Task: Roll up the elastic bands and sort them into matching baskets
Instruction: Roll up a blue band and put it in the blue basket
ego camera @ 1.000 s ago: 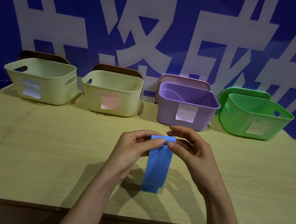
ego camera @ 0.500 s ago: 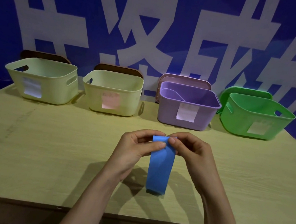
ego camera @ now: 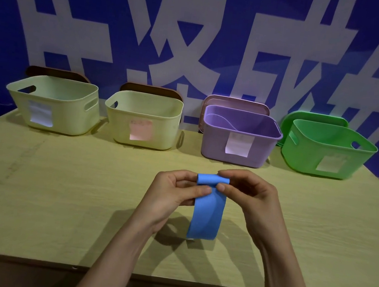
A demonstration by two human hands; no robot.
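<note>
Above the middle of the wooden table (ego camera: 32,195), the left hand (ego camera: 172,194) and the right hand (ego camera: 248,199) each pinch the top of a blue elastic band (ego camera: 206,218) between thumb and curled fingers; that top end is rolled into a small tube. The rest of the band hangs down as a loop. Along the table's far edge stand two pale yellow baskets (ego camera: 53,106) (ego camera: 143,120), a purple basket (ego camera: 239,138) and a green basket (ego camera: 327,151), each with a paper label.

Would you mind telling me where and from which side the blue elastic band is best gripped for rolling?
Pinch the rolled top end of the blue elastic band at both edges, left hand from the left and right hand from the right. The roll lies crosswise and the tail hangs down, so side pinches likely hold the coil.
</note>
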